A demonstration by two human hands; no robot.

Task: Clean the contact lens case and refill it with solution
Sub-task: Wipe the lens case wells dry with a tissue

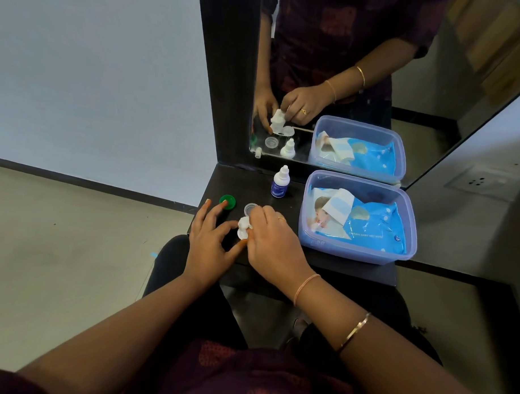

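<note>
White wipe pinched in right hand fingers, wadded onto case, hidden beneath, near centre of table. Left hand fingers spread, index and thumb touching wad's left side. Case judged light, stiff, slippery when wet; best braced at outer rim.

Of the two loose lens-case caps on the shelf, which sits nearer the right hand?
The clear cap, right beside the right hand pinching the white wipe; the green cap lies farther left, by the fingertips of the left hand.
</note>
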